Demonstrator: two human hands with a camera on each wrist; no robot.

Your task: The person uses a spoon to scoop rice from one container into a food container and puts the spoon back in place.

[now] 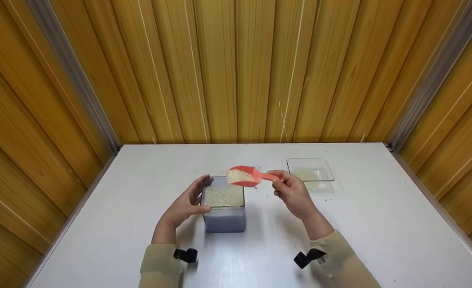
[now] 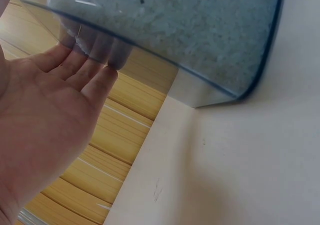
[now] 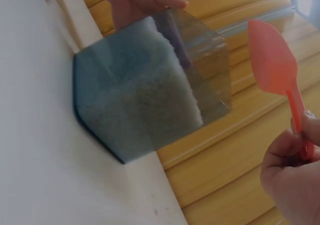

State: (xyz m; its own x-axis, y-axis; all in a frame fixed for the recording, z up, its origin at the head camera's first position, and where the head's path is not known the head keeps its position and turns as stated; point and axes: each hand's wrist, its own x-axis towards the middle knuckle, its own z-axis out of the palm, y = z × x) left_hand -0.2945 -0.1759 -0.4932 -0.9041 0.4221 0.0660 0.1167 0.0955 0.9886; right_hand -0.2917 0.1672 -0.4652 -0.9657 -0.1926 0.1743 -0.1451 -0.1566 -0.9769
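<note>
A clear bluish square container [image 1: 224, 221], mostly full of white rice-like grains [image 1: 224, 197], stands on the table. My left hand [image 1: 184, 205] grips its left side, thumb at the near rim and fingertips round the far corner. In the left wrist view those fingers [image 2: 97, 85] lie against the clear wall. By its handle, my right hand [image 1: 295, 196] pinches a red scoop [image 1: 255, 176]. The scoop carries a heap of the grains and is raised over the container's right rim. The right wrist view shows the scoop's underside and the grain level through the container wall.
Behind my right hand, a shallow clear glass dish [image 1: 327, 172] with a few grains in it sits on the white table [image 1: 112, 208]. Some crumbs are scattered near both vessels. Yellow wood-look panels [image 1: 216, 72] wall in the back and sides.
</note>
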